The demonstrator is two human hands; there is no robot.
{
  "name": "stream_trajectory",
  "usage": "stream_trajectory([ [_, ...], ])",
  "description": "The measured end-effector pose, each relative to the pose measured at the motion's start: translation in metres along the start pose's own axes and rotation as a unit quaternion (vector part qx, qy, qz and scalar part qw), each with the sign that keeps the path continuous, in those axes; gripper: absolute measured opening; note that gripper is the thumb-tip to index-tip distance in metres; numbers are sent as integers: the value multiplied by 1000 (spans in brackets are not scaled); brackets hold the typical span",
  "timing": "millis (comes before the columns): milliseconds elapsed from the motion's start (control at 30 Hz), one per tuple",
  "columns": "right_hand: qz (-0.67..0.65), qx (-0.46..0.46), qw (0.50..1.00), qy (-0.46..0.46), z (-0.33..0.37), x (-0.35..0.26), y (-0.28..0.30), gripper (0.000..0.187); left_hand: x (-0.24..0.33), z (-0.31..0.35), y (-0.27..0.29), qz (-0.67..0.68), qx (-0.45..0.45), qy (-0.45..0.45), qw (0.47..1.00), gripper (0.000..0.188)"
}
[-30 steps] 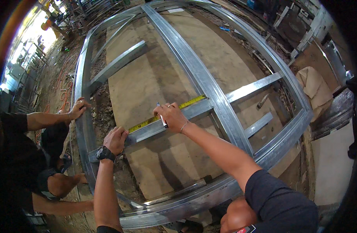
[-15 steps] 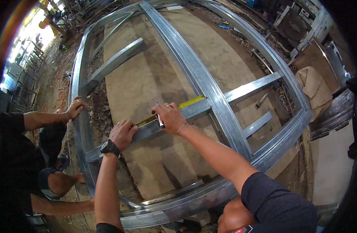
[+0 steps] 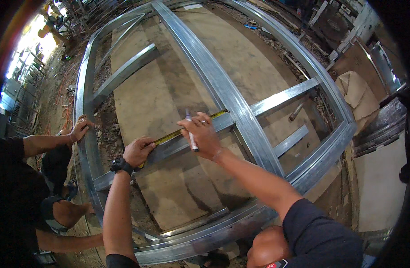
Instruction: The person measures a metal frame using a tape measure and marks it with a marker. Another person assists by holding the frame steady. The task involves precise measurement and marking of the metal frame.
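Observation:
A yellow tape measure blade (image 3: pixel 169 135) lies stretched along a galvanized steel crossbar (image 3: pixel 162 151), its far end by the long middle beam (image 3: pixel 222 89). My left hand (image 3: pixel 139 152), below which a black watch sits on the wrist, is closed on the tape measure at the near end; its case is mostly hidden, with a bit of yellow showing under the palm. My right hand (image 3: pixel 202 136) grips a marker pen (image 3: pixel 193 142) with a white barrel, held tilted just above the crossbar and beside the blade. Its fingers partly cover the pen.
The crossbar belongs to a large curved metal frame (image 3: pixel 341 105) over brown boards (image 3: pixel 147 98). At the left, a co-worker's hand (image 3: pixel 81 128) rests on the frame's side. A short bar (image 3: pixel 129 71) juts inward at the upper left; a loose metal piece (image 3: pixel 290 140) lies at the right.
My right hand has lifted slightly off the crossbar and blade, with the marker pen still in it. The view has shifted a little; my left hand stays at the tape's near end.

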State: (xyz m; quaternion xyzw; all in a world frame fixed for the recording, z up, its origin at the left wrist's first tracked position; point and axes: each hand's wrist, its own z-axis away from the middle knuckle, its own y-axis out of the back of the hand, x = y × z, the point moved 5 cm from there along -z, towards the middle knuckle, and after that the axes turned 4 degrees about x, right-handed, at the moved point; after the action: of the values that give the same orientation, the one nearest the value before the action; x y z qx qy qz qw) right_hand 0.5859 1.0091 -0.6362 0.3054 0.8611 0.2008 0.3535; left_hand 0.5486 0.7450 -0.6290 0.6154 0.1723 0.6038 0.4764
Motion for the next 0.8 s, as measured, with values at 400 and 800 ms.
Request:
stream_trajectory([
  [400,-340,215,822,-403,59,111,133,36,-18,-8,-3,32,-14,3,999,32],
  [800,-276,179,867,-374,57,103,132,35,-31,-10,-4,85,-26,-7,996,28],
])
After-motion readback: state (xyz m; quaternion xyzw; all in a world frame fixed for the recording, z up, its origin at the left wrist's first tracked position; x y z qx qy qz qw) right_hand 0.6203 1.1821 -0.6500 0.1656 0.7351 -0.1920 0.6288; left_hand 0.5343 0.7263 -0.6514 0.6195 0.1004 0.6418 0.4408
